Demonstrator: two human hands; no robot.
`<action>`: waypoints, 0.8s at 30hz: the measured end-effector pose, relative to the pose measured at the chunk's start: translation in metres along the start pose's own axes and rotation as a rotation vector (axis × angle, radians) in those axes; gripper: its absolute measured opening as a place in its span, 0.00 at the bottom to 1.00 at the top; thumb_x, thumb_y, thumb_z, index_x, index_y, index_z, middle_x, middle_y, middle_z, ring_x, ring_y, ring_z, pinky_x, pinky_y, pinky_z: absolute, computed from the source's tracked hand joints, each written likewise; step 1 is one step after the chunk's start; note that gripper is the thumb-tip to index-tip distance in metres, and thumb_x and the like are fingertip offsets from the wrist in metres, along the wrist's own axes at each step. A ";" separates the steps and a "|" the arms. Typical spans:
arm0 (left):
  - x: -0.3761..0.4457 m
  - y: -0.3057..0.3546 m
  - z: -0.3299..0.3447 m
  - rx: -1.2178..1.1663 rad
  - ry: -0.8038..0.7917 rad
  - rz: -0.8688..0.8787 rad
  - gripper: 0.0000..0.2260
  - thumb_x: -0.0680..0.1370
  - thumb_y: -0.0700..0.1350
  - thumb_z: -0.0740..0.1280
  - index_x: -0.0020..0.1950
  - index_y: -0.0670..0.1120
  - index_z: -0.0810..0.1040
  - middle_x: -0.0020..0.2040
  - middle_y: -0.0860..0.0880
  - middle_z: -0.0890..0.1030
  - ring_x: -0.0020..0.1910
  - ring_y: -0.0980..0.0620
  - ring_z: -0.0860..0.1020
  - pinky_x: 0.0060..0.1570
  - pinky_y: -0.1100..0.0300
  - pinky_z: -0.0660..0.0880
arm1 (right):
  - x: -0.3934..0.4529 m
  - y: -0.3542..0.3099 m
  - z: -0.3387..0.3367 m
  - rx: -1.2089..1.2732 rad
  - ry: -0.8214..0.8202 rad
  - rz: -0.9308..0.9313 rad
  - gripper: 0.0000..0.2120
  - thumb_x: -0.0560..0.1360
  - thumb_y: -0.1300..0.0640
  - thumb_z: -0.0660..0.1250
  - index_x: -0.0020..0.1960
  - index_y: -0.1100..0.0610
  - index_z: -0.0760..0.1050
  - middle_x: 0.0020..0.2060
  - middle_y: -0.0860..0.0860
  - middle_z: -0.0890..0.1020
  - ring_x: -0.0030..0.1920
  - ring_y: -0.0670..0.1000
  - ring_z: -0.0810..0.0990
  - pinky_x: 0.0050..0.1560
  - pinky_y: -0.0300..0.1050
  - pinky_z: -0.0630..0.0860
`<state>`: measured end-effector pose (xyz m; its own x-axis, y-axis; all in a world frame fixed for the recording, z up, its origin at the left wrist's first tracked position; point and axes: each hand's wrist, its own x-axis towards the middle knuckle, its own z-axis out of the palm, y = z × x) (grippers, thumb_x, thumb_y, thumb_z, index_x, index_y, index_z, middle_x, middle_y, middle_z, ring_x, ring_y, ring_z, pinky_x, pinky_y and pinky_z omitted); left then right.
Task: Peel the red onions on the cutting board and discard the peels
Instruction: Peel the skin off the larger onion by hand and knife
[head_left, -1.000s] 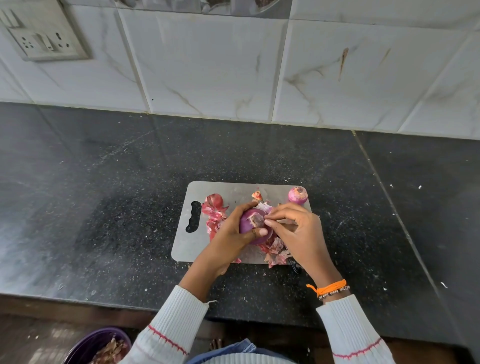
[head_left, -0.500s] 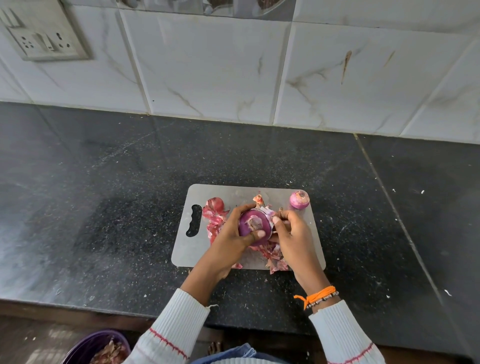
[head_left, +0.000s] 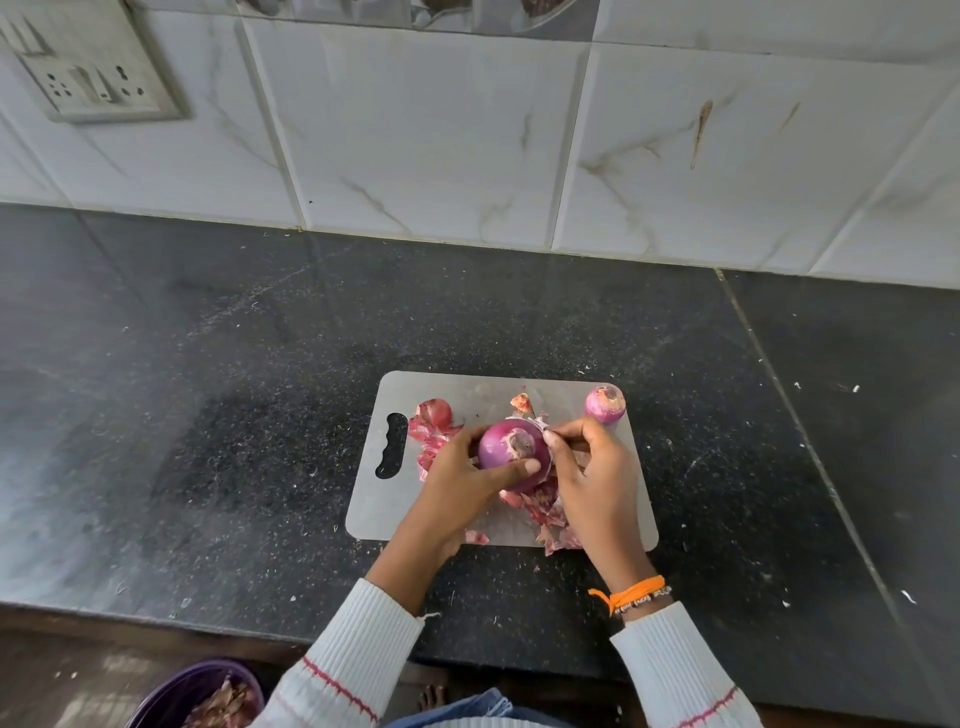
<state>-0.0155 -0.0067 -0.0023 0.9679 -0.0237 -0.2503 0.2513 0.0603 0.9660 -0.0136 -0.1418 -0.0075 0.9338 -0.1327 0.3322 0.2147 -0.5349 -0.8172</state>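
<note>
A large red onion (head_left: 511, 457) is held just above the grey cutting board (head_left: 374, 509). My left hand (head_left: 457, 488) grips it from the left, thumb across its front. My right hand (head_left: 592, 473) pinches a strip of skin at the onion's upper right edge. A small peeled onion (head_left: 605, 404) sits at the board's far right corner. Loose red peels lie at the board's left (head_left: 434, 423), and more peels (head_left: 550, 519) are under my hands near the front edge.
The board lies on a dark speckled countertop (head_left: 208, 415) against a white tiled wall. A purple bin (head_left: 202, 693) holding peels stands on the floor at the lower left. A socket plate (head_left: 98, 78) is on the wall, upper left.
The onion has turned in my left hand so its root end faces me. My right fingers have shifted from the onion's front to its upper right edge.
</note>
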 end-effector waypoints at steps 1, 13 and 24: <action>0.001 -0.001 0.000 0.015 0.011 -0.005 0.24 0.66 0.40 0.76 0.59 0.39 0.74 0.48 0.47 0.81 0.45 0.53 0.80 0.41 0.67 0.78 | 0.000 0.000 0.001 -0.042 0.006 -0.017 0.02 0.75 0.61 0.65 0.44 0.57 0.75 0.37 0.47 0.79 0.40 0.46 0.79 0.39 0.37 0.76; 0.005 -0.003 0.002 -0.036 0.016 -0.040 0.19 0.70 0.40 0.73 0.59 0.40 0.74 0.52 0.44 0.81 0.50 0.49 0.80 0.45 0.64 0.77 | 0.006 -0.004 0.006 -0.161 0.038 0.038 0.02 0.79 0.63 0.57 0.47 0.58 0.64 0.38 0.52 0.76 0.38 0.52 0.77 0.34 0.49 0.75; 0.003 0.005 -0.008 -0.406 -0.096 -0.160 0.23 0.68 0.37 0.70 0.61 0.34 0.72 0.52 0.40 0.80 0.47 0.50 0.79 0.46 0.64 0.78 | 0.012 0.020 -0.011 -0.071 -0.025 0.220 0.07 0.77 0.60 0.63 0.48 0.59 0.80 0.39 0.49 0.82 0.39 0.45 0.79 0.42 0.40 0.77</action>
<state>-0.0111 0.0015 0.0016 0.9163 -0.1564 -0.3687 0.3990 0.4349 0.8072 -0.0008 -0.1632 -0.0148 0.9629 -0.2323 0.1370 -0.0148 -0.5528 -0.8332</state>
